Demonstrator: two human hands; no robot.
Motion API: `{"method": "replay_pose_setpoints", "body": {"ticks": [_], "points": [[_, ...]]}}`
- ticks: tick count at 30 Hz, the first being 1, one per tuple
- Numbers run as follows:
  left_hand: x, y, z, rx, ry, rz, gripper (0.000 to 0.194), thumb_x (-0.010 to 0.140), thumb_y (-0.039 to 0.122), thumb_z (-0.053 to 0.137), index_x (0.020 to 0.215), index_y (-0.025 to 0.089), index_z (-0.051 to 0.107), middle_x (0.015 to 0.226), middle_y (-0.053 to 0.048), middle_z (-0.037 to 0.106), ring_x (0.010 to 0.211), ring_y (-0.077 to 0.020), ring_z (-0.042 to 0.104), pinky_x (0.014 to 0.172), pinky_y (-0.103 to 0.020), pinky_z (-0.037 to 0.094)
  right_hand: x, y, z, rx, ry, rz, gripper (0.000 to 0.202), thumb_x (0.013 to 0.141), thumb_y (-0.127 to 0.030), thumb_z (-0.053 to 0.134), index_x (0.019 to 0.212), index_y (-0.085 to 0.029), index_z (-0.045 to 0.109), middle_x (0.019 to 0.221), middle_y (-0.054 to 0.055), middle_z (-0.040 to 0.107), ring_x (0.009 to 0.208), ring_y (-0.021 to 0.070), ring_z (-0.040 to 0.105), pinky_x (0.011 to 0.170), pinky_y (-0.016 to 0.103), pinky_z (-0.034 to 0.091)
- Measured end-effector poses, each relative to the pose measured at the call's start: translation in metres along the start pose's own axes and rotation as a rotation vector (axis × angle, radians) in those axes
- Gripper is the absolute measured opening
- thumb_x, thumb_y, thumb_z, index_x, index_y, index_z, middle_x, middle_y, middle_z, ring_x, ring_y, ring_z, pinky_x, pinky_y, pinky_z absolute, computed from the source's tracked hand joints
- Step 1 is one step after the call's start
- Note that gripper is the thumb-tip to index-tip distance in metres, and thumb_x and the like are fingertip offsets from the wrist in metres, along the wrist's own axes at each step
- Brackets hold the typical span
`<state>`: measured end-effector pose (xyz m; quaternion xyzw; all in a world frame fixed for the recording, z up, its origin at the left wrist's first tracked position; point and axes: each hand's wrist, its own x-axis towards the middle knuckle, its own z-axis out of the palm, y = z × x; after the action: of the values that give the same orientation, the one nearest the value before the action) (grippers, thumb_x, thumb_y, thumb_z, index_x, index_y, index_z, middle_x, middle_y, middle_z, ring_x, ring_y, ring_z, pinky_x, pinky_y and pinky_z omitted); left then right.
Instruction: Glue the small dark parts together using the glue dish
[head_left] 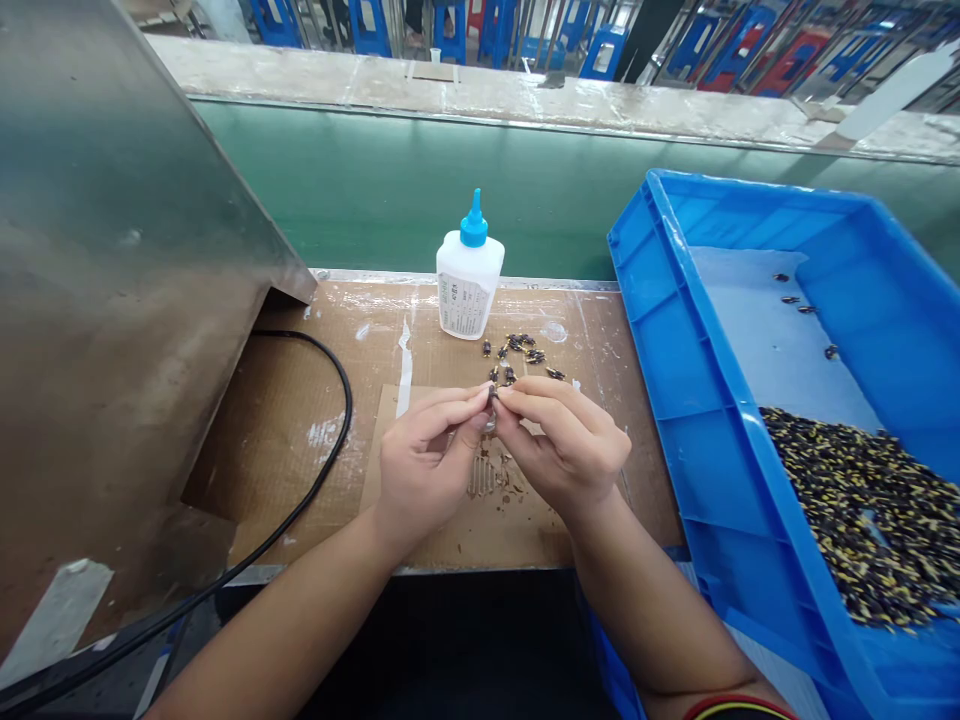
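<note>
Over the cardboard-covered bench, my left hand [435, 450] and my right hand [566, 435] meet at the fingertips. Pinched between them is a small dark part [492, 393], mostly covered by the fingers, so its exact kind is unclear. My left thumb and fingers close on it from one side, my right fingertips from the other. Just beyond the hands lie several loose small black-and-gold parts [534, 355]. Behind these stands a white squeeze bottle [469, 290] with a blue nozzle cap and a printed label.
On the right, a blue crate [720, 400] holds a heap of black-and-yellow small parts [862, 510]. A metal housing [112, 280] rises at left, with a black cable [341, 440] curving beside it. A green conveyor belt [375, 180] runs behind. Blue stools [450, 35] stand farther off.
</note>
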<state>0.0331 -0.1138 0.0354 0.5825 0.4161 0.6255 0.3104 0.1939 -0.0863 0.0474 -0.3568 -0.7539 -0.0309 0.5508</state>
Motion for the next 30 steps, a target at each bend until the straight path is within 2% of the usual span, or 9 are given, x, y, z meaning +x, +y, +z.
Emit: {"method": "replay_pose_setpoints", "body": {"ticks": [3, 6, 11, 18, 23, 26, 30], "points": [[0.000, -0.001, -0.002, -0.013, -0.022, -0.030, 0.018, 0.098, 0.017, 0.077, 0.113, 0.025, 0.085, 0.120, -0.008, 0.082, 0.111, -0.0206, 0.080, 0.101, -0.035, 0.068, -0.001, 0.001, 0.001, 0.015, -0.003, -0.016, 0.018, 0.097, -0.010, 0.078, 0.107, -0.025, 0.076, 0.098, 0.003, 0.081, 0.080, 0.0180, 0.079, 0.072, 0.031, 0.069], [0.003, -0.001, -0.003, -0.025, 0.009, -0.110, 0.015, 0.099, 0.020, 0.077, 0.110, 0.024, 0.085, 0.118, -0.008, 0.082, 0.109, -0.0196, 0.079, 0.098, -0.031, 0.069, -0.002, 0.005, 0.003, 0.015, -0.015, -0.041, 0.021, 0.097, -0.009, 0.078, 0.112, -0.025, 0.077, 0.100, 0.003, 0.081, 0.080, 0.0180, 0.079, 0.072, 0.031, 0.069], [0.007, -0.001, -0.003, -0.096, 0.051, -0.251, 0.012, 0.096, 0.025, 0.080, 0.107, 0.021, 0.085, 0.102, -0.006, 0.084, 0.087, -0.0162, 0.082, 0.083, -0.025, 0.071, -0.005, 0.011, 0.002, 0.015, -0.056, -0.050, 0.025, 0.101, -0.014, 0.078, 0.122, -0.027, 0.076, 0.106, 0.003, 0.083, 0.084, 0.0184, 0.081, 0.076, 0.032, 0.071], [0.008, 0.001, -0.002, -0.089, 0.046, -0.261, 0.017, 0.096, 0.030, 0.081, 0.109, 0.019, 0.084, 0.097, -0.007, 0.084, 0.080, -0.0168, 0.082, 0.076, -0.025, 0.072, -0.002, 0.009, -0.001, 0.091, -0.025, -0.009, 0.020, 0.097, -0.014, 0.084, 0.111, -0.025, 0.075, 0.098, 0.000, 0.084, 0.083, 0.0174, 0.082, 0.078, 0.028, 0.071], [0.009, 0.003, -0.004, -0.095, 0.032, -0.228, 0.015, 0.099, 0.030, 0.079, 0.109, 0.019, 0.084, 0.095, -0.006, 0.083, 0.079, -0.0161, 0.081, 0.077, -0.025, 0.071, 0.002, 0.006, -0.007, 0.198, -0.092, 0.136, 0.013, 0.100, -0.015, 0.080, 0.109, -0.024, 0.078, 0.097, 0.001, 0.084, 0.082, 0.0174, 0.082, 0.076, 0.029, 0.071], [0.008, 0.003, -0.005, -0.098, -0.015, -0.190, 0.013, 0.101, 0.026, 0.075, 0.110, 0.023, 0.084, 0.097, -0.005, 0.083, 0.082, -0.0142, 0.080, 0.078, -0.023, 0.070, -0.001, 0.005, -0.008, 0.327, -0.122, 0.317, 0.005, 0.101, -0.021, 0.079, 0.106, -0.021, 0.079, 0.088, 0.001, 0.083, 0.072, 0.0158, 0.080, 0.068, 0.028, 0.071], [0.004, 0.000, -0.008, -0.067, -0.076, -0.135, 0.016, 0.102, 0.021, 0.073, 0.113, 0.025, 0.083, 0.106, -0.005, 0.082, 0.091, -0.0143, 0.079, 0.082, -0.023, 0.068, -0.003, 0.003, -0.007, 0.531, -0.119, 0.541, 0.009, 0.102, -0.028, 0.078, 0.102, -0.019, 0.079, 0.080, 0.001, 0.081, 0.065, 0.0154, 0.079, 0.060, 0.024, 0.070]]}}
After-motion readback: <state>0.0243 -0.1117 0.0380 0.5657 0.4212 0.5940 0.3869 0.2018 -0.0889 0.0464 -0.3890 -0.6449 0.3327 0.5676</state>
